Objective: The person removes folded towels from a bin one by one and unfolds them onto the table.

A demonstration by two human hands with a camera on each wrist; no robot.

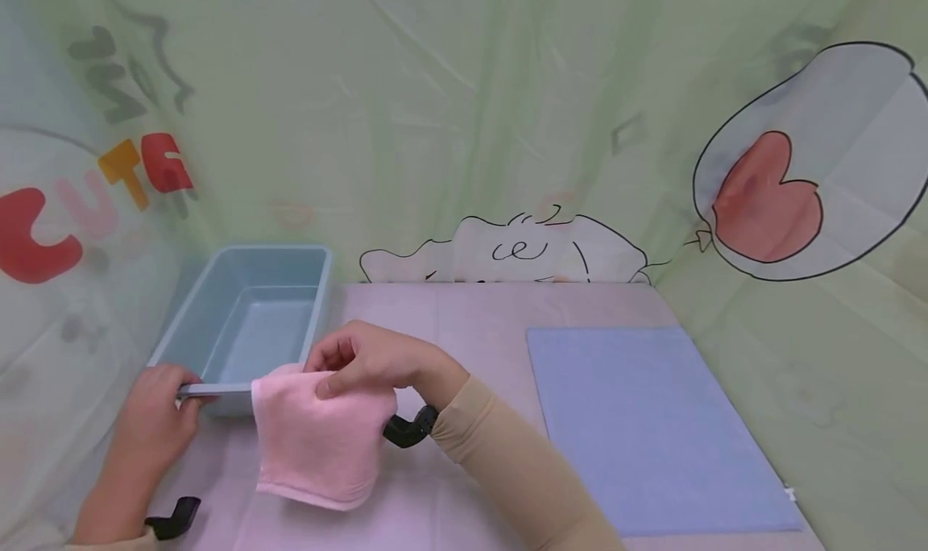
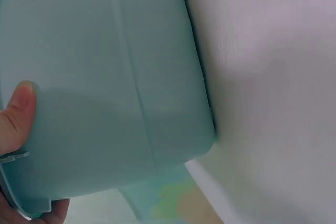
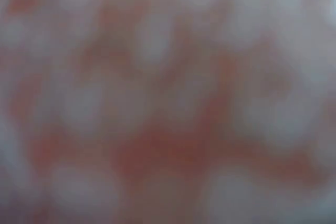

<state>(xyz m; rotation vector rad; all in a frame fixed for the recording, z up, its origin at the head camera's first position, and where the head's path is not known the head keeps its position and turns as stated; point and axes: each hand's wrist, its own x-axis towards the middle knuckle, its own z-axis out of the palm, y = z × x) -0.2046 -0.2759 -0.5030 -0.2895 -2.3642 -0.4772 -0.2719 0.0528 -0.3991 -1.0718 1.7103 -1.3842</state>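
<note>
A light blue plastic basin point(image 1: 239, 325) stands on the table at the left in the head view. My left hand point(image 1: 155, 418) grips its near left rim, and the left wrist view has the thumb point(image 2: 18, 116) against the basin's outer wall point(image 2: 105, 77). At the basin's near right corner, my right hand point(image 1: 377, 362) pinches a pink towel point(image 1: 319, 438) by its upper edge. The towel hangs down in front of the basin and hides part of the near rim. Only a blurred pinkish surface fills the right wrist view.
A flat blue cloth point(image 1: 652, 430) lies on the right half of the pale table point(image 1: 471, 486). Printed curtains point(image 1: 435, 116) surround the table at the back and both sides. Black wrist mounts show below each hand.
</note>
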